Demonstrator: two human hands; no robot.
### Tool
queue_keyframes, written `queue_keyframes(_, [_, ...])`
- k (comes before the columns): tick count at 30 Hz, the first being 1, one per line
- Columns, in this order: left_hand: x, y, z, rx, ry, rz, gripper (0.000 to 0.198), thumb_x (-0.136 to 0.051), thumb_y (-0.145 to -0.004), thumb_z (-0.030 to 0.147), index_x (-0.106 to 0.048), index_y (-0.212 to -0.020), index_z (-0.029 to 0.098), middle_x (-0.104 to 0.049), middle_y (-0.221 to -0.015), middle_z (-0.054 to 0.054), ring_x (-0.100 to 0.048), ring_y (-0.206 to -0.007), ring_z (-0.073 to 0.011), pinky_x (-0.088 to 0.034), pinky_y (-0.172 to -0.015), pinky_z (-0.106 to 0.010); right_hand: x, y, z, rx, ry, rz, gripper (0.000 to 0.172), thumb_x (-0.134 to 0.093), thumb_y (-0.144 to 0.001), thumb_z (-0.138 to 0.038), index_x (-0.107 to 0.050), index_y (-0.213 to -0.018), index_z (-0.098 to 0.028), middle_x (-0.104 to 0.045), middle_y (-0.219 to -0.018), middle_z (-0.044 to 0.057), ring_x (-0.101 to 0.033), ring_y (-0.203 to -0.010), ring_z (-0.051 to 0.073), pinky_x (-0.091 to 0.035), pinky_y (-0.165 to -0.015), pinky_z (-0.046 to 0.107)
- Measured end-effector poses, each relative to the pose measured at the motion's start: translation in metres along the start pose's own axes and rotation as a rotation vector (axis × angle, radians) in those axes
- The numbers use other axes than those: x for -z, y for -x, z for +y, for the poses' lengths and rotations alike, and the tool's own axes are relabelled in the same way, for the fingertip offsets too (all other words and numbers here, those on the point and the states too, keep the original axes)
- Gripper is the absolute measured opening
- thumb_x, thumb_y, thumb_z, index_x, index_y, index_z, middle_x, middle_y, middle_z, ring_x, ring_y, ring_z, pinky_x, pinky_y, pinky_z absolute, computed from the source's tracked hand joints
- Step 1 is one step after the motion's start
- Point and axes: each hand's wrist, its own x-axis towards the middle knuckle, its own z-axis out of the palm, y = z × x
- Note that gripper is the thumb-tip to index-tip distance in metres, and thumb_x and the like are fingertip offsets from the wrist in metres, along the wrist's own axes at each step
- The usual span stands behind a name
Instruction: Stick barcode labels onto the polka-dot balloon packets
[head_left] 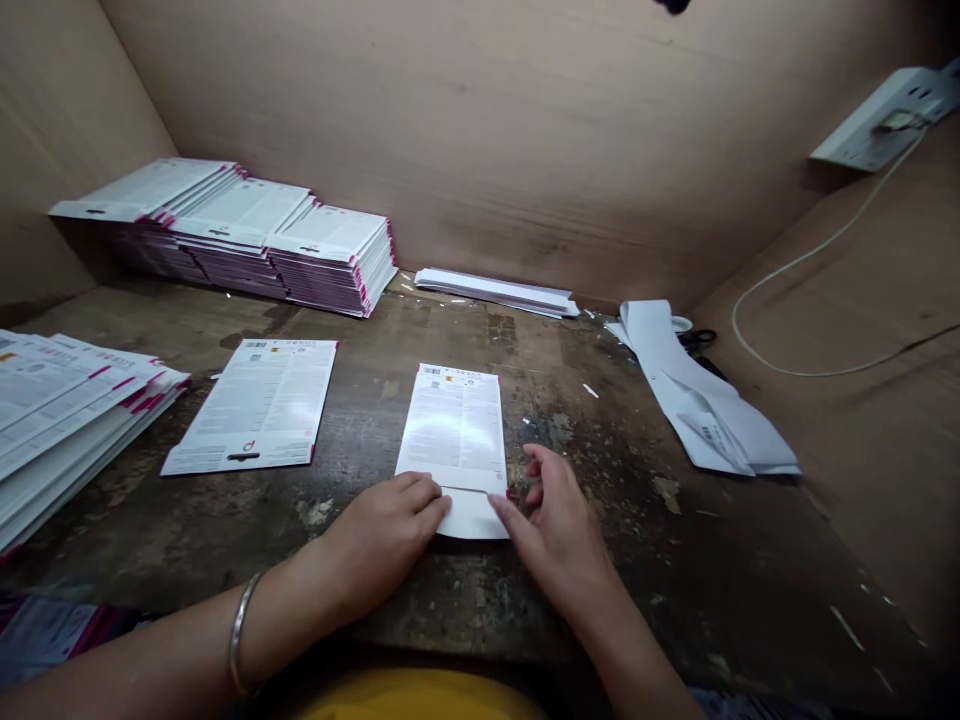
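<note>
A white printed packet (451,425) with pink edges lies flat on the dark table in front of me. Its near end carries a plain white flap. My left hand (397,515) presses on the left side of that flap, fingers curled together and thumb pointing right. At the right edge, my right hand (559,510) has its thumb touching the flap, while its fingers are apart and bent off to the side. A second packet (259,405) lies to the left, showing a dark hang slot at its near end.
Tall stacks of packets (330,235) stand against the back wall, and more packets (67,410) fan out at far left. Folded white strips (495,292) lie at the back. At right are a long paper strip (697,400), black-handled scissors (699,338) and a wall socket (874,118) with cable.
</note>
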Motion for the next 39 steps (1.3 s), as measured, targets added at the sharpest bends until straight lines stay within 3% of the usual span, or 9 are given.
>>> queue_keyframes(3, [-0.001, 0.002, -0.002, 0.016, -0.016, -0.004, 0.018, -0.047, -0.089, 0.013, -0.06, -0.101, 0.015, -0.063, -0.1, -0.01, -0.059, -0.092, -0.022, -0.053, -0.082, -0.035, 0.003, 0.014, -0.004, 0.349, 0.291, -0.125, 0.04, -0.068, -0.072, -0.017, -0.058, -0.11, -0.025, -0.053, -0.118, 0.007, -0.046, -0.111, 0.026, -0.04, -0.096, 0.044])
queue_keyframes(7, [-0.004, 0.006, -0.002, 0.032, 0.006, 0.036, 0.02, -0.043, -0.091, 0.013, -0.061, -0.098, 0.013, -0.062, -0.098, -0.012, -0.058, -0.089, -0.0226, -0.052, -0.078, -0.035, -0.009, 0.019, 0.003, 0.426, 0.285, -0.143, 0.029, -0.054, -0.078, -0.003, -0.064, -0.099, -0.022, -0.059, -0.105, 0.005, -0.048, -0.1, 0.022, -0.042, -0.089, 0.037])
queue_keyframes(12, [-0.005, 0.003, -0.007, 0.083, 0.056, 0.046, 0.019, -0.044, -0.092, 0.019, -0.063, -0.093, 0.018, -0.063, -0.087, -0.007, -0.056, -0.085, -0.0226, -0.048, -0.076, -0.037, -0.022, 0.014, 0.009, 0.384, 0.281, -0.034, 0.019, -0.049, -0.085, -0.006, -0.063, -0.088, -0.019, -0.06, -0.094, 0.006, -0.049, -0.091, 0.02, -0.041, -0.081, 0.033])
queue_keyframes(19, [0.005, -0.012, -0.021, 0.46, 0.204, -0.001, 0.013, -0.055, -0.086, 0.032, -0.056, -0.09, 0.02, -0.065, -0.083, -0.004, -0.062, -0.076, -0.0217, -0.047, -0.065, -0.031, -0.022, 0.001, -0.001, 0.169, 0.568, 0.0, 0.013, -0.054, -0.087, -0.023, -0.052, -0.075, -0.019, -0.054, -0.084, 0.005, -0.049, -0.081, 0.022, -0.038, -0.07, 0.033])
queue_keyframes(23, [0.008, -0.016, -0.027, 0.56, 0.07, 0.069, 0.051, -0.066, -0.075, 0.043, -0.05, -0.114, 0.016, -0.058, -0.109, -0.013, -0.057, -0.1, -0.0303, -0.046, -0.081, -0.038, -0.02, -0.004, -0.003, 0.063, 0.568, 0.032, 0.017, -0.063, -0.08, -0.027, -0.051, -0.09, -0.02, -0.053, -0.091, 0.004, -0.051, -0.082, 0.022, -0.037, -0.068, 0.032])
queue_keyframes(28, [0.014, -0.034, -0.029, 0.779, 0.097, -0.065, 0.093, -0.072, -0.064, 0.048, -0.028, -0.139, 0.018, -0.056, -0.114, -0.014, -0.06, -0.097, -0.0313, -0.045, -0.076, -0.035, -0.021, -0.004, -0.001, 0.069, 0.547, 0.055, 0.019, -0.064, -0.079, -0.027, -0.051, -0.091, -0.02, -0.052, -0.093, 0.005, -0.051, -0.087, 0.024, -0.038, -0.073, 0.032])
queue_keyframes(32, [0.018, -0.049, -0.032, 0.736, 0.235, -0.112, 0.101, -0.074, -0.06, 0.046, -0.022, -0.142, 0.018, -0.063, -0.104, -0.011, -0.061, -0.093, -0.0286, -0.045, -0.071, -0.03, -0.021, -0.005, 0.0, 0.058, 0.52, 0.055, 0.019, -0.065, -0.078, -0.027, -0.052, -0.09, -0.019, -0.053, -0.092, 0.005, -0.052, -0.086, 0.024, -0.039, -0.074, 0.032])
queue_keyframes(36, [0.018, -0.044, -0.027, 0.764, 0.086, -0.046, 0.105, -0.072, -0.062, 0.048, -0.018, -0.145, 0.014, -0.054, -0.119, -0.019, -0.053, -0.11, -0.035, -0.042, -0.086, -0.036, -0.02, -0.005, 0.002, 0.06, 0.487, 0.075, 0.017, -0.065, -0.078, -0.022, -0.053, -0.089, -0.019, -0.054, -0.091, 0.005, -0.053, -0.085, 0.023, -0.04, -0.072, 0.031])
queue_keyframes(39, [0.019, -0.037, -0.022, 0.786, 0.107, -0.062, 0.103, -0.071, -0.064, 0.044, -0.016, -0.146, 0.015, -0.053, -0.121, -0.018, -0.055, -0.107, -0.0341, -0.042, -0.085, -0.036, -0.022, -0.006, 0.005, 0.089, 0.493, 0.11, 0.009, -0.058, -0.081, -0.017, -0.055, -0.089, -0.018, -0.056, -0.09, 0.006, -0.053, -0.084, 0.023, -0.04, -0.073, 0.032])
